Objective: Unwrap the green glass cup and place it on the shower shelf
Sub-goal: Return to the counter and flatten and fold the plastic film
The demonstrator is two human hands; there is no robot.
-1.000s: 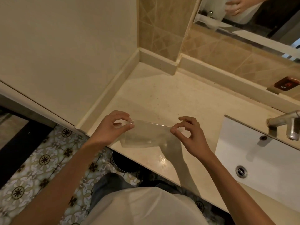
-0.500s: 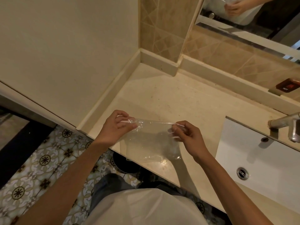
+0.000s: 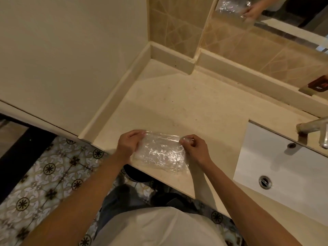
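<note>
A crinkled sheet of clear plastic wrap (image 3: 159, 153) hangs stretched between my two hands above the front edge of the beige counter (image 3: 186, 107). My left hand (image 3: 128, 145) pinches its upper left corner. My right hand (image 3: 193, 148) pinches the upper right corner, fingers curled. No green glass cup and no shower shelf are in view.
A white sink (image 3: 284, 166) with a round drain (image 3: 265, 181) is set in the counter at right, under a metal faucet (image 3: 317, 130). A mirror (image 3: 284, 16) hangs above the tiled backsplash. A dark round bin (image 3: 137, 175) stands under the counter on patterned floor tiles.
My hands have come a little closer together and toward me. The wrap now hangs wider and more crinkled between them, catching more light.
</note>
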